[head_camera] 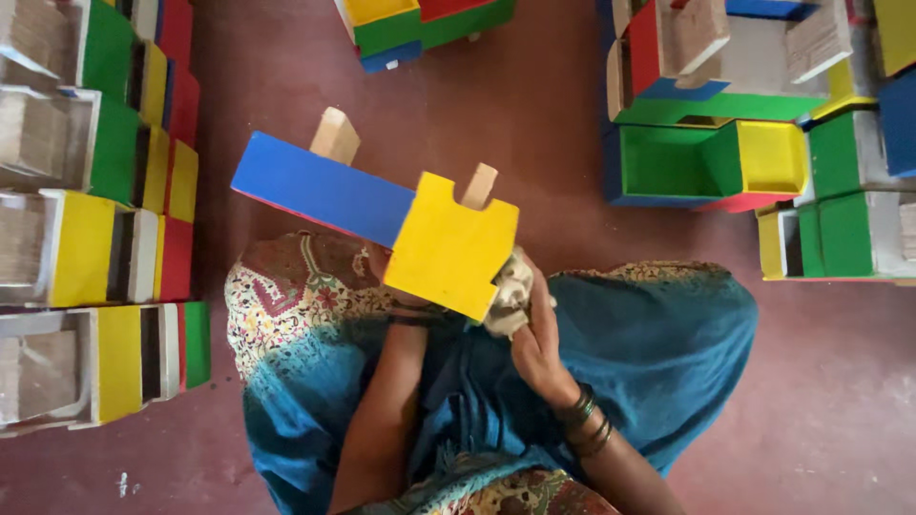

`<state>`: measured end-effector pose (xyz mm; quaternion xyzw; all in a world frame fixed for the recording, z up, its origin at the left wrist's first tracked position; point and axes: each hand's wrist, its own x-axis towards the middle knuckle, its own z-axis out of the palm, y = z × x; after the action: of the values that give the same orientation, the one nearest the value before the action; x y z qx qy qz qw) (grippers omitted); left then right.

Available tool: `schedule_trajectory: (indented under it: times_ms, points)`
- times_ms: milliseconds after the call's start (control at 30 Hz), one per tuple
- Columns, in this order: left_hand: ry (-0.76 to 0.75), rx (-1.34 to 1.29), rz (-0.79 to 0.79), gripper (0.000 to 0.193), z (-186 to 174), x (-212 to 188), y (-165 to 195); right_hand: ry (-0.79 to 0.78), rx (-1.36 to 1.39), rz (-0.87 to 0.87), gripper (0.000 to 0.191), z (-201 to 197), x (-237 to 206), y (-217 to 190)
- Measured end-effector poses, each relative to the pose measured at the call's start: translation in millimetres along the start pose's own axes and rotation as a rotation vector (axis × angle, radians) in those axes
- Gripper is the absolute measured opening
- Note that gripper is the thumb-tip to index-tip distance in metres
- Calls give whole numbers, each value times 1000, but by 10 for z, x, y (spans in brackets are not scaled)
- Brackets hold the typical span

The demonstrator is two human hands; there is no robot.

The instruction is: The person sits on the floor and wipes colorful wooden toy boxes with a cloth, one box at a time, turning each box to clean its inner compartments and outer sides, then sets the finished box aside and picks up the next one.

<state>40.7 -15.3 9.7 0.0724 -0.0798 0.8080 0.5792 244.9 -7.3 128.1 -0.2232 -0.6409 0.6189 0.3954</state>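
The right hand point(539, 334) had its fingers curled tight around a crumpled pale cloth point(508, 291), pressing it against the lower right edge of the yellow panel. The left hand point(405, 303) was mostly hidden behind the toy; only the wrist, with a dark band, showed beneath the yellow panel, so whether its fingers were closed on the underside could not be told, though the toy plainly rested there above the lap.

The toy itself was a painted wooden block piece point(382, 215), a long blue face joined to a yellow face, with two bare wooden pegs sticking up from the top, held tilted over the person's knees. The blue and yellow paint looked clean and even where it showed; the cloth was at the yellow end only, so the wiping seemed to be at that corner, with the blue side not under the cloth at this instant.

Below lay the blue patterned garment point(658, 343) across the lap, and around it the dark red floor point(534, 124). Along the floor's left edge stood a row of similar painted pieces point(95, 238); another stack point(754, 143) sat at the top right corner, and one more point(420, 24) at the top edge.
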Motion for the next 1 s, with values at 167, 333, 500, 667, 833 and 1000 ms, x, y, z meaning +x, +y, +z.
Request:
schedule_trajectory:
  times_ms: [167,333,500,667,833,1000]
  points:
    - [-45,-23,-55,79,209,46,-11,154,-51,201,69,-288,179,64]
    - [-120,-30,-95,87,242,45,-65,234,72,37,62,-352,357,-194]
    - [-10,-54,-80,87,237,-1,-136,124,-49,-41,60,-108,478,-268]
    - [103,-89,-27,86,159,-20,10,-15,52,21,80,-155,483,-188]
    - [-119,52,70,82,-16,-111,-54,156,-137,57,79,-350,591,54]
    - [-54,107,-19,84,114,-242,10,149,-103,57,63,-692,214,350]
